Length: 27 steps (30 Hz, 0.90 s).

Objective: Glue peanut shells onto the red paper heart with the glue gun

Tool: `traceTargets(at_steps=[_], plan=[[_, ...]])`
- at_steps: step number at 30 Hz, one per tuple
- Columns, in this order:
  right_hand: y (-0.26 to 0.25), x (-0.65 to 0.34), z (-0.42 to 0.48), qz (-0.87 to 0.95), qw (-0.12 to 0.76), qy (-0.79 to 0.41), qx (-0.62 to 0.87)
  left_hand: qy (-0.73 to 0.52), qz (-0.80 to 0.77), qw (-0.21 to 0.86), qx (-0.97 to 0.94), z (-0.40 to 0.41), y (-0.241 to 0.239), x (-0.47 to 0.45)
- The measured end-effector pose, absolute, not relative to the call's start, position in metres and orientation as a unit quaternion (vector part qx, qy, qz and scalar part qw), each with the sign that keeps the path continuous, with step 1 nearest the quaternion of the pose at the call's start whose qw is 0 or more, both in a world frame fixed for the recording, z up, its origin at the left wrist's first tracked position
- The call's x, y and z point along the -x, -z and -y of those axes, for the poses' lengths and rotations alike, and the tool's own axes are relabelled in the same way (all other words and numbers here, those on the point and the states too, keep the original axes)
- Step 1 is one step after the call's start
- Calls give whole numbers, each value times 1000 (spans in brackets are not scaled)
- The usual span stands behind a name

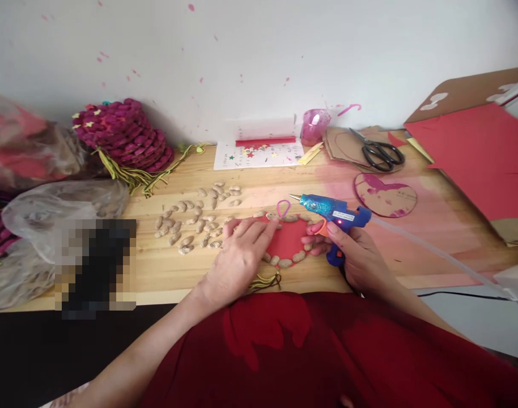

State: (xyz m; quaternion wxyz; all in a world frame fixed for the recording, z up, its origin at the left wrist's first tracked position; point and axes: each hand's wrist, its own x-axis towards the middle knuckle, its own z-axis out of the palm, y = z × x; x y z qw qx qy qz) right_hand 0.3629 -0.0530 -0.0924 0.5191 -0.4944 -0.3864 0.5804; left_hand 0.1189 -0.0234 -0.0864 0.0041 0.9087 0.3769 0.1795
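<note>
My right hand (359, 255) grips a blue hot glue gun (327, 209) by its handle, a finger at the orange trigger. The metal nozzle points left, above the far edge of a red cardboard piece (287, 241). Peanuts (298, 256) in their shells line the edge of this piece, and a pink loop (283, 208) stands out at its top. My left hand (244, 249) covers the left side of the piece, fingers bent and close together, fingertips down at its edge. What lies beneath those fingers is hidden. Yellow-green cords (265, 280) show at the near edge.
Loose peanuts (199, 225) lie to the left. Behind are paper with small stars (259, 153), a pink cup (314, 126) and black scissors (382, 156) on cardboard. A heart-shaped cardboard (385, 195) and red sheets (475, 164) are right; stacked purple pieces (127, 133) and plastic bags (63, 209) are left.
</note>
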Motion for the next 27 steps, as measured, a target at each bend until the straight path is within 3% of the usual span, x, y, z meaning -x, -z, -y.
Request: traceTargets(at_steps=[5, 27], plan=[[94, -364, 54, 389, 520, -582, 489, -234, -441, -1, -867, 24, 89, -111], [96, -371, 53, 342, 492, -577, 555, -133, -350, -76, -924, 25, 88, -127]])
